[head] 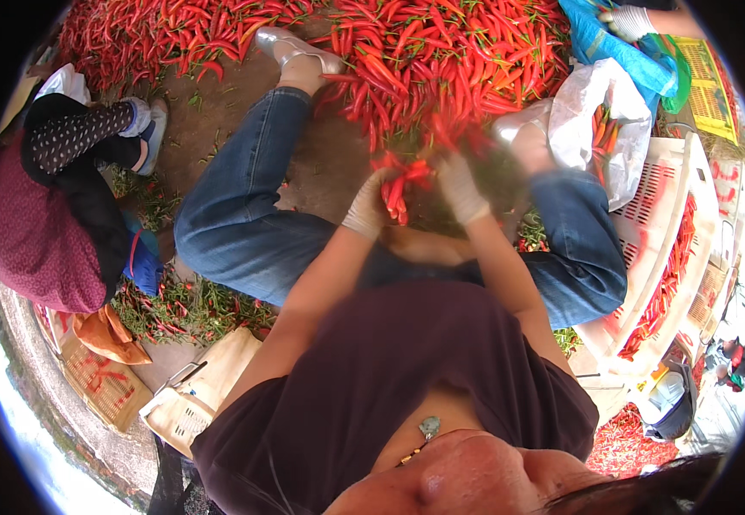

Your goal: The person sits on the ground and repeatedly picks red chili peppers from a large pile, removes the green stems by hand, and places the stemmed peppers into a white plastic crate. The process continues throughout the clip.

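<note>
A small bunch of red chili peppers (398, 196) is gripped in my left hand (366, 206), which wears a pale glove. Close by on the right, my right hand (462, 187), gloved too, is blurred by motion. Its fingers point towards the big pile of red chili peppers (436, 58), many with green stems, heaped on the ground between my feet. Blurred peppers show just beyond its fingertips; whether it holds any is unclear. Both hands are low between my bent, jeans-clad legs, at the near edge of the pile.
At right stand a white sack (568, 125) with peppers inside and a white plastic crate (646, 199) of peppers. A co-worker's gloved hand (629, 24) is by a blue sack (639, 67). Another person (44, 238) sits at left; green stem scraps (198, 309) litter the ground.
</note>
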{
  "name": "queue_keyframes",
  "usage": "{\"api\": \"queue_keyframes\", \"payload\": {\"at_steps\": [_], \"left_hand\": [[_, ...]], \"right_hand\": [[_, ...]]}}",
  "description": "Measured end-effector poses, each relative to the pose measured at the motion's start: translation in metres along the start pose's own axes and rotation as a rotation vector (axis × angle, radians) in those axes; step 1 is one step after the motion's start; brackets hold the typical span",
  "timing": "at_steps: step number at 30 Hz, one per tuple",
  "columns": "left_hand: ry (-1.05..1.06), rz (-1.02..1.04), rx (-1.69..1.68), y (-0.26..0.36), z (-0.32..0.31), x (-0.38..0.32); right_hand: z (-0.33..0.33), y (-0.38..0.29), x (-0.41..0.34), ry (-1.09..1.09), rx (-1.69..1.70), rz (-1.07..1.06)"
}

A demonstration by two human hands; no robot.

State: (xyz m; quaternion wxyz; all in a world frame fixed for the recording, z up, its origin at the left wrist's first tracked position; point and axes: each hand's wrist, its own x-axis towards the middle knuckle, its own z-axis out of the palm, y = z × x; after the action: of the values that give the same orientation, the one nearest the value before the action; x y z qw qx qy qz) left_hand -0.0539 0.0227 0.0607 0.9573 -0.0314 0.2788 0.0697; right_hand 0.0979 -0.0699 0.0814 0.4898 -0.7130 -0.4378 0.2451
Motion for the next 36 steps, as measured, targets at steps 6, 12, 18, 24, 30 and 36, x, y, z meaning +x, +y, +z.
{"api": "queue_keyframes", "payload": {"at_steps": [6, 12, 18, 24, 30, 36], "left_hand": [[0.160, -0.008, 0.377, -0.005, 0.033, -0.018], [0.316, 0.026, 0.372, -0.005, 0.027, -0.015], [0.291, -0.092, 0.342, -0.004, 0.004, -0.006], [0.281, -0.062, 0.259, -0.021, 0.007, 0.005], [0.163, -0.088, 0.245, -0.010, 0.016, -0.012], [0.204, -0.004, 0.250, -0.012, 0.021, -0.014]], "right_hand": [[-0.024, 0.018, 0.010, -0.062, -0.609, 0.086], [-0.012, 0.042, 0.090, -0.286, -0.990, 0.477], [-0.021, 0.062, 0.065, -0.272, -0.802, 0.559], [-0.017, 0.061, 0.050, -0.128, -0.939, 0.455], [-0.006, 0.048, 0.091, -0.289, -0.885, 0.622], [-0.020, 0.045, 0.053, -0.146, -0.069, 0.522]]}}
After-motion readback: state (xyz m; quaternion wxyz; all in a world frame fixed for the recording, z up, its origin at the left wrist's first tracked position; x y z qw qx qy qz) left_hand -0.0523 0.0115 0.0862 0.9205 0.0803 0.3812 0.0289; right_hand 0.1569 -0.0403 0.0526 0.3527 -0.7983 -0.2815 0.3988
